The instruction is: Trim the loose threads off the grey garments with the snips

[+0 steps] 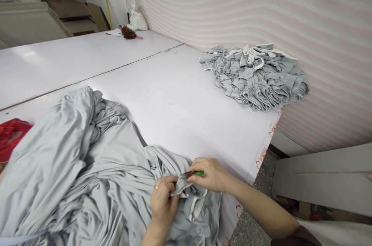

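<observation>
Large light grey garments lie in a loose heap across the near left of the table. My left hand, with a ring on one finger, is closed on a bunched edge of the grey garment. Just to its right, my right hand grips small thread snips with a green handle. Their metal blades point left and touch or lie very close to the cloth held by my left hand. A white-edged fold of the garment hangs below my right hand.
Stacked grey garment pieces sit at the table's far right, against the striped wall covering. A red cloth lies at the left edge. A brown fuzzy bundle and a white plastic bag stand at the back.
</observation>
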A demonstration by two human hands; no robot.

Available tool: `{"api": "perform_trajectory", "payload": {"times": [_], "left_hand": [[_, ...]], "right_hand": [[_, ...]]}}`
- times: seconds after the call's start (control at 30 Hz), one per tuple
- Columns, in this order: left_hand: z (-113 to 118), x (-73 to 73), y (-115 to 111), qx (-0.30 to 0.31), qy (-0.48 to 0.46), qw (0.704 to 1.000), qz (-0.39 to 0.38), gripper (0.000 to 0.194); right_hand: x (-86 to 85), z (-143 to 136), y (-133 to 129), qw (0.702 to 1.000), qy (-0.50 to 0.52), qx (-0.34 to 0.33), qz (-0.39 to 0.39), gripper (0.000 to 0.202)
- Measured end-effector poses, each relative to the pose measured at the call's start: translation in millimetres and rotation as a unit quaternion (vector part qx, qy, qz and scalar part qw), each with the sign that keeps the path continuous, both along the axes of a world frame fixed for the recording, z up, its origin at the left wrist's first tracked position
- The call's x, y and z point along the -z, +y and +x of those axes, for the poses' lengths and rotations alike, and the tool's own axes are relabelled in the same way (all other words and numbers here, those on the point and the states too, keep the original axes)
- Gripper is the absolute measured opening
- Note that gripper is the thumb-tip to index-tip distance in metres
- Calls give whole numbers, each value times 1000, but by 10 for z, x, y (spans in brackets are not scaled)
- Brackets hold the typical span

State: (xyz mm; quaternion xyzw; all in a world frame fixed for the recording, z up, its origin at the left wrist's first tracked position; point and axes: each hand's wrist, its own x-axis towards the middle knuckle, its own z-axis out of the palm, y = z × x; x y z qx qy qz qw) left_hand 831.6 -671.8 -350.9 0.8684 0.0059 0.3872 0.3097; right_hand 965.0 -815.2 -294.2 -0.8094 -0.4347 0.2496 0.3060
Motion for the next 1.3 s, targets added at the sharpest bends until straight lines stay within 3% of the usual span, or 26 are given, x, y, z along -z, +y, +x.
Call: {"api": "perform_trajectory", "payload": {"times": [0.2, 0.33, 0.4, 0.43, 0.5, 0.57, 0.6, 0.67, 0.77, 0.93, 1.17, 1.3], "left_hand": [[-11, 8, 9, -1, 9, 1000, -28, 25], [-21, 45, 13, -57, 7, 998, -35, 22], [-23, 57, -4, -66, 18, 995, -76, 20], [-23, 56, -20, -53, 43, 989, -131, 16], [-21, 37, -62, -19, 122, 945, -302, 11], [-19, 5, -102, -10, 183, 868, -461, 34], [-19, -11, -117, -15, 192, 837, -512, 45], [-22, -36, -130, -24, 183, 807, -562, 55], [-30, -61, -132, -21, 174, 795, -580, 59], [-41, -126, -167, -10, 160, 782, -602, 58], [-109, -117, -88, 3, 193, 788, -585, 61], [-152, -104, -14, -7, 199, 770, -606, 71]], "right_hand": [[24, 11, 3, 1000, 5, -10, 20, 12], [65, -53, -22, 999, 18, 20, 24, 22], [118, -89, -11, 999, 6, 30, 21, 28], [148, -99, 3, 999, -11, 44, 22, 27], [198, -95, 38, 995, -50, 83, 29, 26], [212, -67, 58, 991, -70, 105, 36, 28], [202, -52, 56, 992, -68, 104, 38, 27], [152, -32, 26, 995, -45, 82, 40, 22], [50, -49, -39, 998, -33, 43, 38, 25], [-31, -132, -26, 992, -122, -27, 2, 19], [-43, -159, 19, 991, -135, -21, 13, 18], [-65, -133, -43, 993, -114, 17, 20, 17]]}}
